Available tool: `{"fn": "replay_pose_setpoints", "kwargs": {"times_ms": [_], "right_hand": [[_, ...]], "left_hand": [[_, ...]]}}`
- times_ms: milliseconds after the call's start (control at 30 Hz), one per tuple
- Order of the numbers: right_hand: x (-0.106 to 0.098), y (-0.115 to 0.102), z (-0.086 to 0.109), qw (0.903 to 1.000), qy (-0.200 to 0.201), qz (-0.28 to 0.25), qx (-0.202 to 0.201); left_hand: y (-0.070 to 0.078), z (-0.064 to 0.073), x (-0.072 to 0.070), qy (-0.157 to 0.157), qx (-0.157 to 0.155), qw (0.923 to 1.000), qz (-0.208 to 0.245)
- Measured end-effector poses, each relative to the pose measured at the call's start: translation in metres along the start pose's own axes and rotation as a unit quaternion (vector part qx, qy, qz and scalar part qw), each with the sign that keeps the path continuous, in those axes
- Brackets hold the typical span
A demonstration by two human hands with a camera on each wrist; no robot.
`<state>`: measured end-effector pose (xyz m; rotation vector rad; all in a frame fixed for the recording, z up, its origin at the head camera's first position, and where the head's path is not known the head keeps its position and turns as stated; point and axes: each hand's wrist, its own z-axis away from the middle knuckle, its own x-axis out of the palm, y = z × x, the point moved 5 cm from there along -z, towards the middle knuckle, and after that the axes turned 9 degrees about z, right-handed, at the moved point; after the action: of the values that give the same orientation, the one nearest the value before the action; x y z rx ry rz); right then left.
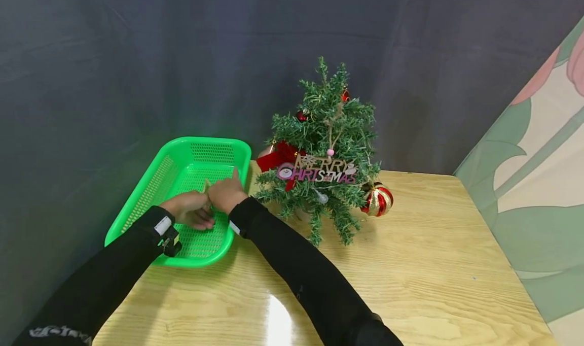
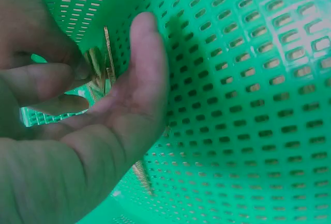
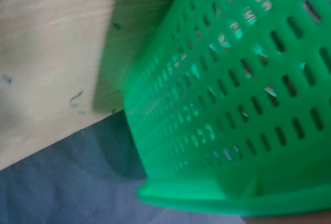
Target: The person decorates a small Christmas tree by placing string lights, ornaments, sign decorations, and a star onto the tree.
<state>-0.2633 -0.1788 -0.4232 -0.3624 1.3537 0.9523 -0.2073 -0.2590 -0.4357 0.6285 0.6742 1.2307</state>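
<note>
Both hands are together inside a green plastic basket (image 1: 189, 260) at the left of the table. Between them is a thin gold glittery ornament (image 1: 207, 185), mostly covered by the fingers. In the left wrist view its narrow gold strips (image 2: 107, 48) stick out past the hands; its full shape is hidden. My left hand (image 1: 193, 209) holds it from the left, the lower fingers loosely bent. With curled fingers my right hand (image 1: 226, 193) pinches it at the top. The right wrist view shows mainly the basket's perforated wall (image 3: 232, 94).
Right of the basket stands a small Christmas tree (image 1: 328, 128), with a Merry Christmas sign (image 1: 319, 171), a red bow (image 1: 278, 156) and a striped red-and-gold ball (image 1: 378, 200). Behind the wooden table (image 1: 433, 265) hangs a dark curtain (image 1: 205, 57); floral cloth (image 1: 538, 194) lies at right.
</note>
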Motion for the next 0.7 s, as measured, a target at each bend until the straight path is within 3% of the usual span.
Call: {"fn": "replay_pose_setpoints", "kwargs": {"times_ms": [333, 533, 700], "right_hand": [[0.003, -0.007, 0.002, 0.9996, -0.013, 0.019, 0.017], [0.002, -0.005, 0.004, 0.9995, -0.025, 0.008, 0.017], [0.003, -0.002, 0.004, 0.9988, -0.039, -0.028, 0.006]], "left_hand": [[-0.012, -0.008, -0.007, -0.003, -0.004, 0.9966, 0.083], [-0.012, -0.005, -0.011, 0.029, -0.005, 0.9973, 0.067], [-0.012, -0.005, -0.011, 0.038, 0.005, 0.9963, 0.077]]}}
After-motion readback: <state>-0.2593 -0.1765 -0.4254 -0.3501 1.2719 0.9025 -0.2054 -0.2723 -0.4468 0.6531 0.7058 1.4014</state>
